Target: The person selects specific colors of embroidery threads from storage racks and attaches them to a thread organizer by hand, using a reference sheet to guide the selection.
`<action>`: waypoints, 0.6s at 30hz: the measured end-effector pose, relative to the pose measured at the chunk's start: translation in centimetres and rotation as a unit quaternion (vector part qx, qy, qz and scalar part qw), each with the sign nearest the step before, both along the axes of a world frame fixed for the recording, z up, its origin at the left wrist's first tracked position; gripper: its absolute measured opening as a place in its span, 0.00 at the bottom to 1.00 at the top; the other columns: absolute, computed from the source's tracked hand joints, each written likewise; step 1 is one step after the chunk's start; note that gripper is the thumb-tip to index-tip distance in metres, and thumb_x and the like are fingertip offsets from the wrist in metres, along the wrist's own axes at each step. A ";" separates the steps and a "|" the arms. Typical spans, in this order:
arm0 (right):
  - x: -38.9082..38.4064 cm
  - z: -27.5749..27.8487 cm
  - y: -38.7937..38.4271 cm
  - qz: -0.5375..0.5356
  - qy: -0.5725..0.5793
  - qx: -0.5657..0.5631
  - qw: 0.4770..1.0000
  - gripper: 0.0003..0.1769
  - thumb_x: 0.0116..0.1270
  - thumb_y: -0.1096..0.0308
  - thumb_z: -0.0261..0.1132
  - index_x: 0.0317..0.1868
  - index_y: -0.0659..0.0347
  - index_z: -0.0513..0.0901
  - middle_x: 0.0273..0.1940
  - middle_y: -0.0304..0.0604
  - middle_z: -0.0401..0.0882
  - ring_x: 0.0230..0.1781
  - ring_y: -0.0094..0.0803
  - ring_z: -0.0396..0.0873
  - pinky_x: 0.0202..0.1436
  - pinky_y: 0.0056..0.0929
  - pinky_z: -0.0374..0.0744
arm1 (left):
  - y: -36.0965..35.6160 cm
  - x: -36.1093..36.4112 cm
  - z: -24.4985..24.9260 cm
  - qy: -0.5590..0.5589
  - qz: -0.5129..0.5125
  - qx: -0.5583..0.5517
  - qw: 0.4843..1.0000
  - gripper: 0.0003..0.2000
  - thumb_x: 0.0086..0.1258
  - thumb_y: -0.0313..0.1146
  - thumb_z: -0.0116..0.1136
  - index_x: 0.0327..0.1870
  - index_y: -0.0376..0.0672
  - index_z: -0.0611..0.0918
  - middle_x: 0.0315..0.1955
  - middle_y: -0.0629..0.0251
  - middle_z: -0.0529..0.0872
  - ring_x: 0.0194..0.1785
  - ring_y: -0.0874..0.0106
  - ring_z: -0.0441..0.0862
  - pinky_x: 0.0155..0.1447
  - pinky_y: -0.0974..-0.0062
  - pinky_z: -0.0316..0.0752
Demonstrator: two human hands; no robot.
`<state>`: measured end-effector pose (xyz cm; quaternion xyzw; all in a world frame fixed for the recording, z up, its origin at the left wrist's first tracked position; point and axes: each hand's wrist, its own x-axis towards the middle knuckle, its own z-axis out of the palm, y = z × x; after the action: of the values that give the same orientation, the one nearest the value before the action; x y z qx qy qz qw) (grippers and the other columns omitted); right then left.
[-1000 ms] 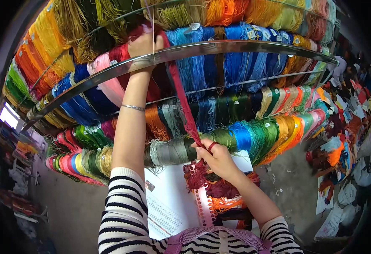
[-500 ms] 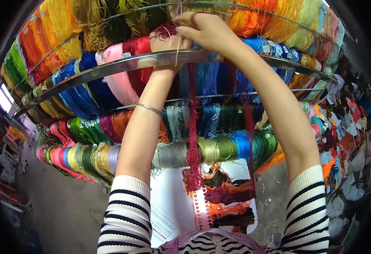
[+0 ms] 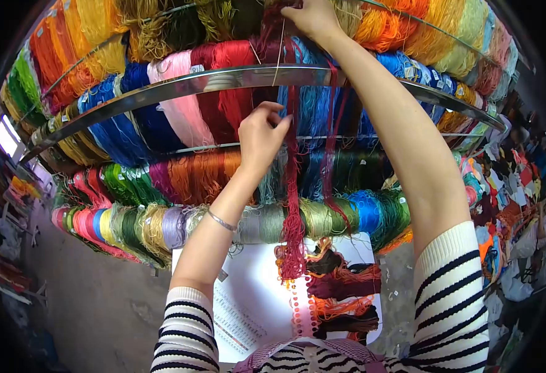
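My right hand is at the top centre, its thumb and fingers closed on dark red thread above the metal bar. Lower down, my left hand is raised beside the hanging crimson thread, fingers curled and thumb apart, with nothing visible between them. The crimson strands drop past the bar to a white board. Another dark red strand dangles to the right. On the board, a punched card strip lies beside bundles of maroon, orange and black thread.
Curved racks hold rows of coloured skeins, among them pink, blue and orange ones. Grey floor shows below. At the right is a heap of mixed coloured material.
My left hand has come down from the bundle at the top to below the bar, its fingers now apart. My right hand has moved slightly up and right.
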<state>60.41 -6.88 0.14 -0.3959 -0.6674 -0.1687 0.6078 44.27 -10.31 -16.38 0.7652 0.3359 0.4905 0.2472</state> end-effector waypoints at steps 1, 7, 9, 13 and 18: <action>-0.1 1.1 0.4 -0.123 0.010 -0.124 0.985 0.12 0.53 0.67 0.67 0.36 0.65 0.83 0.34 0.54 0.83 0.37 0.45 0.83 0.44 0.37 0.78 | 0.2 0.3 0.3 0.000 -0.002 0.000 1.000 0.19 0.56 0.36 0.69 0.44 0.37 0.78 0.33 0.55 0.79 0.38 0.58 0.81 0.39 0.66 0.74; 1.3 0.8 0.2 -0.021 -0.171 -0.205 0.963 0.21 0.57 0.53 0.68 0.40 0.64 0.84 0.31 0.47 0.83 0.34 0.36 0.82 0.43 0.32 0.78 | 1.2 3.2 1.4 -0.100 0.039 0.012 0.994 0.23 0.51 0.47 0.72 0.34 0.34 0.80 0.25 0.61 0.79 0.34 0.65 0.81 0.39 0.68 0.74; 0.9 0.2 -0.5 -0.032 -0.243 -0.219 0.945 0.23 0.55 0.52 0.69 0.41 0.63 0.84 0.37 0.50 0.83 0.41 0.42 0.81 0.50 0.32 0.76 | 1.0 2.7 1.7 -0.061 0.010 -0.008 0.998 0.17 0.56 0.38 0.69 0.36 0.33 0.80 0.24 0.59 0.82 0.28 0.67 0.83 0.33 0.72 0.76; 1.9 0.8 -1.3 -0.085 -0.335 -0.180 0.921 0.20 0.50 0.59 0.73 0.39 0.64 0.83 0.32 0.48 0.81 0.36 0.44 0.79 0.45 0.34 0.76 | 1.2 0.4 2.1 -0.296 -0.071 -0.082 0.949 0.07 0.66 0.25 0.59 0.41 0.32 0.81 0.30 0.63 0.85 0.26 0.76 0.82 0.32 0.81 0.79; -0.5 3.4 -3.2 -0.209 -0.194 -0.076 0.955 0.07 0.54 0.71 0.65 0.32 0.67 0.80 0.33 0.60 0.80 0.37 0.57 0.79 0.42 0.45 0.78 | 2.3 -0.4 2.5 -0.381 -0.156 -0.052 0.910 0.08 0.64 0.21 0.59 0.43 0.32 0.79 0.38 0.59 0.84 0.36 0.75 0.83 0.42 0.79 0.80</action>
<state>59.95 -10.07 3.58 -0.5314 -0.6856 -0.3142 0.3857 43.86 -8.00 -13.91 0.5487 0.1170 0.6820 0.4692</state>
